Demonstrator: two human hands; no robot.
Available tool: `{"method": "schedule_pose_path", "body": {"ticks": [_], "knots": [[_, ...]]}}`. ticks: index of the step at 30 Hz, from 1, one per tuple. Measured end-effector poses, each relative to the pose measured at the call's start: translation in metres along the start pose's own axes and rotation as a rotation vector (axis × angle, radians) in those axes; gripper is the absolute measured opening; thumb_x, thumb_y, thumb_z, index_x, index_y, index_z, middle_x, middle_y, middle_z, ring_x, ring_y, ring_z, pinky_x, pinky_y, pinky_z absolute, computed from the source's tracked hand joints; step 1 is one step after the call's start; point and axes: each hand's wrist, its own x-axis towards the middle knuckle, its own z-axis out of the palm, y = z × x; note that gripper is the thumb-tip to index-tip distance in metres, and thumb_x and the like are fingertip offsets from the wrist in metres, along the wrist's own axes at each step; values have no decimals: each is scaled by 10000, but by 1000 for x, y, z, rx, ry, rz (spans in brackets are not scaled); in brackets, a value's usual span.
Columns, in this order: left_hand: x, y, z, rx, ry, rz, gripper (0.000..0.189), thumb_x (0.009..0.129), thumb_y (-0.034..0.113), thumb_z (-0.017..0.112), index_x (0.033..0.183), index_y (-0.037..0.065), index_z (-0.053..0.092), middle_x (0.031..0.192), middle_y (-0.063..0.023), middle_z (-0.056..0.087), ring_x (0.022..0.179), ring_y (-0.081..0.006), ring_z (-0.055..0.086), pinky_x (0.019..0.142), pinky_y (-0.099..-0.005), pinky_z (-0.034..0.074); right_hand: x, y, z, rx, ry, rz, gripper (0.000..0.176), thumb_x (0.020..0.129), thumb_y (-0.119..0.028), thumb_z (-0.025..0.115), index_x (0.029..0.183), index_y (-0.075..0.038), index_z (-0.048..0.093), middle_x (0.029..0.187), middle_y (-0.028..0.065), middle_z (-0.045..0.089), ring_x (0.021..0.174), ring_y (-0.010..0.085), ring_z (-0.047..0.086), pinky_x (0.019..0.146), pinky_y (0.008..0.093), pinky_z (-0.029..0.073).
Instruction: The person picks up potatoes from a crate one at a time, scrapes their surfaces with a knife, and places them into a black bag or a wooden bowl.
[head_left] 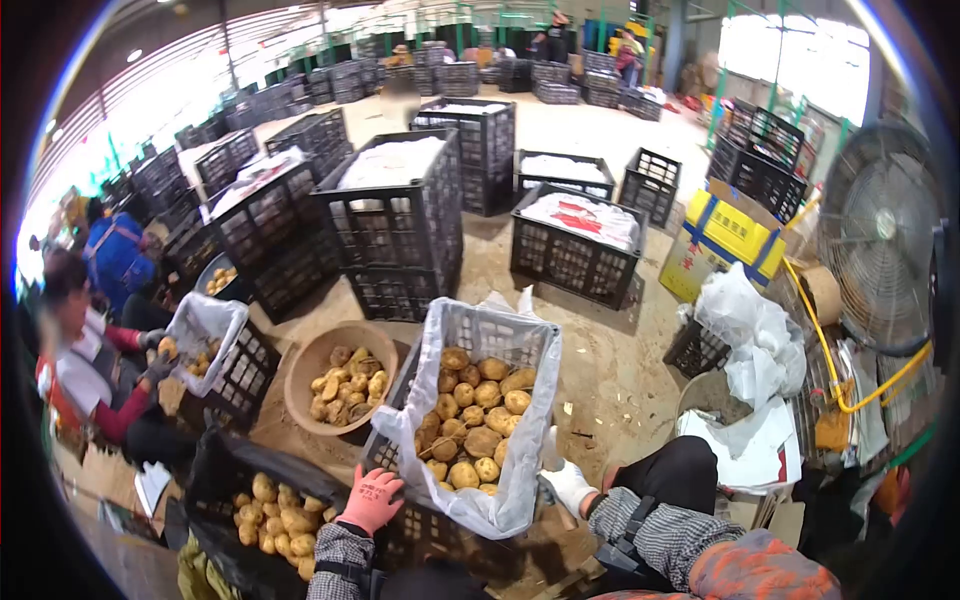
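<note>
My left hand (372, 498), in a pink glove, is open with its fingers spread by the near left corner of a black crate (405, 375). Clear plastic film (540, 365) lines that crate and folds over its rim. Inside lie many brown potatoes (482, 440), some with dark skins. My right hand (568, 485), in a white glove, is closed beside the crate's right side. A pale narrow piece sticks up from its fingers; I cannot make out what it is. Left of my left hand, a black-lined container (215, 475) holds yellowish potatoes (280, 515).
A round tan basin (300, 385) of potatoes stands beyond. At left, a gloved person (90, 370) holds a potato over a lined crate (250, 370). Stacked black crates (400, 220) stand ahead. At right are a yellow box (725, 235), crumpled plastic (750, 330) and a large fan (885, 230).
</note>
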Motion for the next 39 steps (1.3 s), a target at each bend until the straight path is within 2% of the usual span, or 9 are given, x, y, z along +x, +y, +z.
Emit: {"method": "schedule_pose_path", "body": {"ticks": [4, 11, 14, 18, 26, 30, 34, 38, 39], "knots": [[-80, 45, 13, -263, 318, -221, 384, 800, 293, 657, 1146, 131, 608, 1237, -85, 575, 1208, -285, 484, 1080, -504, 285, -64, -46, -22, 135, 22, 87, 166, 863, -181, 643, 889, -25, 591, 668, 55, 574, 536, 184, 550, 472, 344, 455], [-240, 109, 58, -408, 351, -511, 347, 808, 271, 659, 1114, 111, 636, 1177, -88, 609, 1159, -274, 528, 1056, -419, 343, -102, -174, -92, 194, -39, -355, 166, 893, -246, 620, 934, -86, 607, 616, -24, 503, 453, 101, 469, 385, 265, 391], [-272, 126, 73, -447, 421, -606, 344, 808, 250, 654, 1121, 107, 634, 1183, -98, 607, 1141, -273, 538, 1039, -410, 360, -105, -224, -126, 337, -153, -609, 251, 947, -262, 541, 1129, -88, 552, 630, -48, 439, 434, 67, 434, 363, 220, 354], [-277, 145, 54, -415, 496, -662, 338, 802, 226, 659, 1117, 107, 634, 1192, -106, 601, 1136, -281, 541, 1017, -407, 384, -90, -240, -155, 168, -114, -676, 236, 954, -205, 528, 1148, -72, 534, 596, -29, 401, 402, 83, 384, 344, 238, 347], [-193, 104, -31, -240, 610, -461, 428, 719, 156, 742, 1115, 71, 603, 1189, -172, 589, 1114, -362, 555, 948, -438, 457, 1, -113, -171, -1, -36, -87, 220, 928, -298, 575, 1070, -129, 587, 557, -25, 451, 376, 117, 426, 345, 276, 355], [-94, 52, -54, -216, 573, -348, 482, 712, 152, 729, 1158, 48, 580, 1230, -197, 549, 1151, -396, 508, 972, -470, 426, -3, -110, -150, -19, -36, 45, 234, 914, -314, 615, 1055, -128, 601, 612, -39, 457, 453, 92, 434, 397, 251, 370], [26, 33, -74, -113, 157, -38, 682, 658, 138, 762, 1294, 121, 516, 1397, -158, 434, 1310, -360, 377, 1085, -469, 314, 46, -150, -140, 550, 50, -111, 363, 957, -307, 553, 1242, -82, 536, 737, -63, 462, 538, 34, 414, 460, 175, 357], [119, 22, -42, 343, -328, 358, 595, 717, 162, 703, 1288, 191, 540, 1386, -104, 450, 1322, -307, 369, 1121, -488, 246, 72, -172, -92, 338, -87, -142, 432, 997, -273, 475, 1362, -47, 420, 772, -60, 407, 545, 24, 383, 468, 167, 327], [131, 12, -10, 339, -467, 349, 407, 753, 159, 656, 1159, 160, 624, 1262, -65, 556, 1270, -253, 440, 1125, -474, 241, 71, -171, -81, 309, -106, -136, 443, 991, -277, 491, 1351, -28, 424, 771, -59, 406, 540, 27, 381, 463, 177, 318]]}}
